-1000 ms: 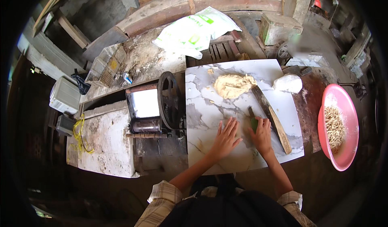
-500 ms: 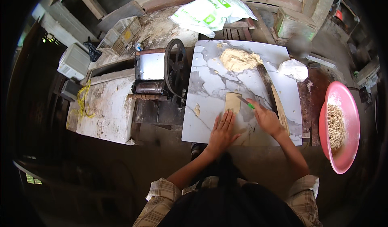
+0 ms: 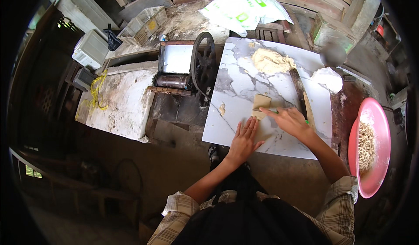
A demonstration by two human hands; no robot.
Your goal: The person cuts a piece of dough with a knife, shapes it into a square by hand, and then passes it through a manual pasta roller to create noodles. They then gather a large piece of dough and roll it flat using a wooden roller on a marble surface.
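A folded tan dough sheet (image 3: 262, 101) lies on the white marble slab (image 3: 244, 74). My left hand (image 3: 244, 138) rests flat on the near end of the sheet, fingers spread. My right hand (image 3: 290, 120) is beside it, index finger stretched left onto the dough. It grips a green-handled tool (image 3: 307, 122) whose blade is hidden under the hand. A long dark stick (image 3: 299, 87) lies just beyond my right hand. A lump of pale dough (image 3: 270, 60) sits at the slab's far end.
A hand-cranked roller machine (image 3: 187, 66) stands left of the slab, with a stained white block (image 3: 122, 101) beyond it. A pink basin (image 3: 379, 175) of cut noodles is at the right. A white bag (image 3: 328, 78), a grey ball (image 3: 334, 53) and a printed sack (image 3: 244, 9) lie behind.
Both hands have shifted slightly back toward me along the sheet, and more of the folded dough shows beyond my fingers. My head has moved, so the whole view has shifted.
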